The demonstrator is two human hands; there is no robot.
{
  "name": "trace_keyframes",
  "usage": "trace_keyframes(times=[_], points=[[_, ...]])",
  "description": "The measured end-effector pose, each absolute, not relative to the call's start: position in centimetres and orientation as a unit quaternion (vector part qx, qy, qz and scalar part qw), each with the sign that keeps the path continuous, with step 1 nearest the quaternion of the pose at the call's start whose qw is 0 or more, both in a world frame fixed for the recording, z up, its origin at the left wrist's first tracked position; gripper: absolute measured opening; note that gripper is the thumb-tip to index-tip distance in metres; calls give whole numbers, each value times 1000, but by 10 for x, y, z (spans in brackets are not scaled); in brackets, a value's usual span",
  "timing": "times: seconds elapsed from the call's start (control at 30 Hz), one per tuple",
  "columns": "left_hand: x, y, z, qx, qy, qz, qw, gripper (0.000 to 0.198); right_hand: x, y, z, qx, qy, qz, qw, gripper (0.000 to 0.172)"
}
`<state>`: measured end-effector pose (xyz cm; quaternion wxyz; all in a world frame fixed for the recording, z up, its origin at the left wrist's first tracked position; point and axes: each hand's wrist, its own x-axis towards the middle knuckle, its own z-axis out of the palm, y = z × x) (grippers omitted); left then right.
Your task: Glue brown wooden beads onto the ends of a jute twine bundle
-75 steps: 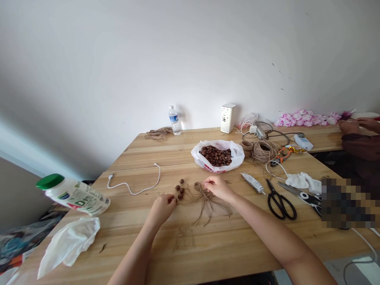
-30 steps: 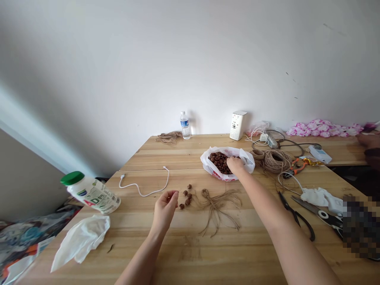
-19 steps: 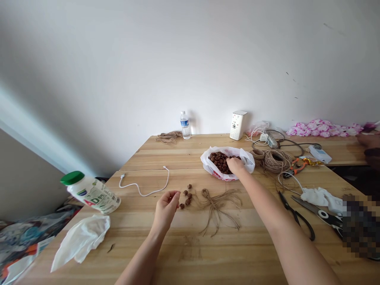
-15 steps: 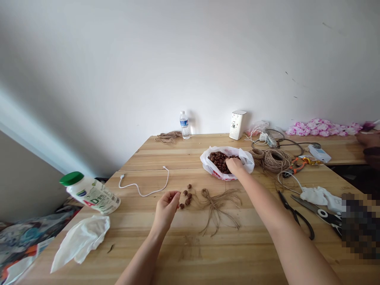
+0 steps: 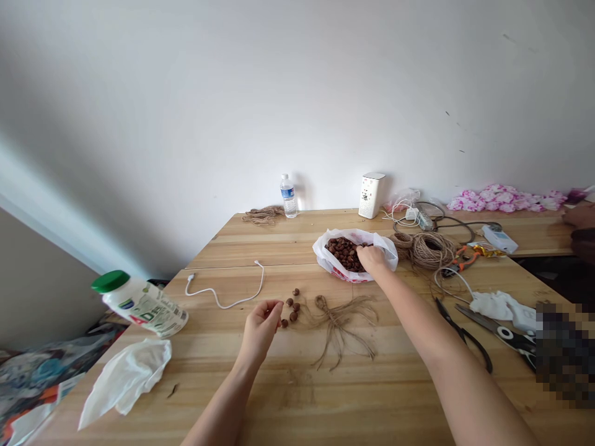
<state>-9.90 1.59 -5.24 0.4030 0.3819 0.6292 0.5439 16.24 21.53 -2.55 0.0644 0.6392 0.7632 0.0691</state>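
My right hand [image 5: 372,257] reaches into a white plastic bag [image 5: 325,260] full of brown round nuts or beads [image 5: 343,253]. Its fingers are bent together and the tips are hidden among them. My left hand [image 5: 261,325] is held just above the wood, thumb and forefinger pinched; whatever is between them is too small to make out. Right beside those fingertips lie several loose brown balls [image 5: 293,316]. A knotted bundle of thin brown twine [image 5: 332,316], looped at one end with loose strands spread out, rests between my arms.
Twine rolls [image 5: 433,249], orange-handled pliers [image 5: 465,257], black scissors [image 5: 469,341] and larger shears [image 5: 504,334] lie to the right. A white cable [image 5: 223,302], a green-capped bottle [image 5: 144,306] and white cloth [image 5: 127,378] are left. A water bottle [image 5: 288,197] stands behind.
My right hand has shifted slightly to the right inside the bag. My left hand stays in its pinch by the loose balls.
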Motion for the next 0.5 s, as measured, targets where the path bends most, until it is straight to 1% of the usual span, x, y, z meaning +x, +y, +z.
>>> trace_keyframes(times=[0.3,0.4,0.5], points=[[-99,16,-52,390,633,537,397,40,158,208,-15,621,781,2,67,29],[-99,16,-53,391,632,536,400,38,157,205,-9,631,774,-4,45,27],[-99,16,-52,388,633,536,401,39,160,203,0,656,755,10,-1,26]])
